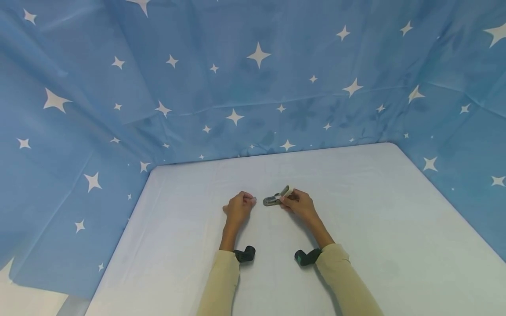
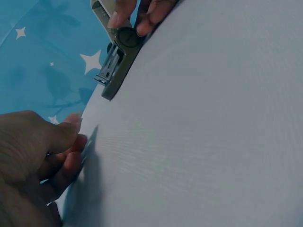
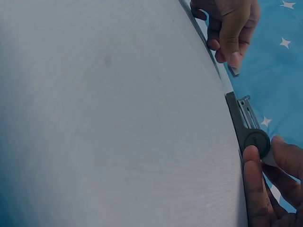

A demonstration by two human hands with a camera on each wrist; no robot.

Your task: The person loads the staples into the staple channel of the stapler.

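Note:
A stapler (image 1: 272,201) with a dark green base sits at the middle of the white table, its pale top cover swung up and back. The metal staple channel (image 3: 248,113) shows along the base in the right wrist view. My right hand (image 1: 301,205) grips the stapler at its hinge end, thumb and fingers around the pivot. Just left of the stapler's front end, my left hand (image 1: 238,207) pinches a short grey strip of staples (image 3: 234,71) between thumb and fingertips. A small gap separates the strip from the stapler.
The white table (image 1: 178,228) reaches back to a blue curtain (image 1: 197,87) with white stars, which also hangs along both sides. Dark wrist cameras (image 1: 246,254) sit on both wrists beside the beige sleeves (image 1: 221,281).

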